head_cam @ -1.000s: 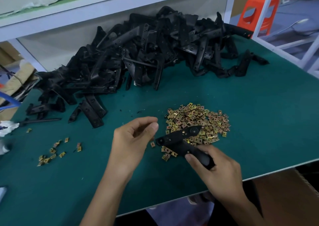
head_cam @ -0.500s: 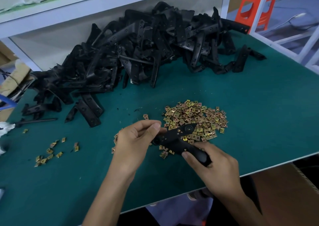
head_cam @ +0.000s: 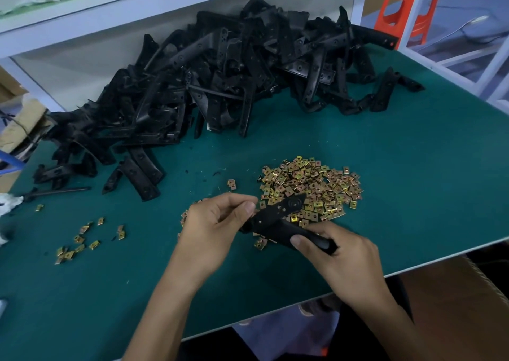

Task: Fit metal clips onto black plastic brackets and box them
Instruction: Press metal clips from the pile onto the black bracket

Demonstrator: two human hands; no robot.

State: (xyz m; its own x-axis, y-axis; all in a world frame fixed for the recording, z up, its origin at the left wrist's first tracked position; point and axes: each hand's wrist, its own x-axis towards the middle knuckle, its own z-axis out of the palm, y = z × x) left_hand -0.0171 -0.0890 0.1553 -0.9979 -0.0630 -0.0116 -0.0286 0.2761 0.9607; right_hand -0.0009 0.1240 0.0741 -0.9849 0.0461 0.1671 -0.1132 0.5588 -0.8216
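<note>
The left hand (head_cam: 217,223) now reaches the bracket (head_cam: 278,219) at lower centre, pinching its left end, the right hand (head_cam: 341,253) gripping the other; pushed on crooked, a piece from the clip pile (head_cam: 311,187) may spring away

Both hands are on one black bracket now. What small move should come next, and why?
Probably the left hand should press its pinch further onto the end of the bracket, to seat a clip there. The right hand grips the other end, and the left thumb and forefinger pinch at the bracket's edge. The clip itself is hidden from view.
</note>
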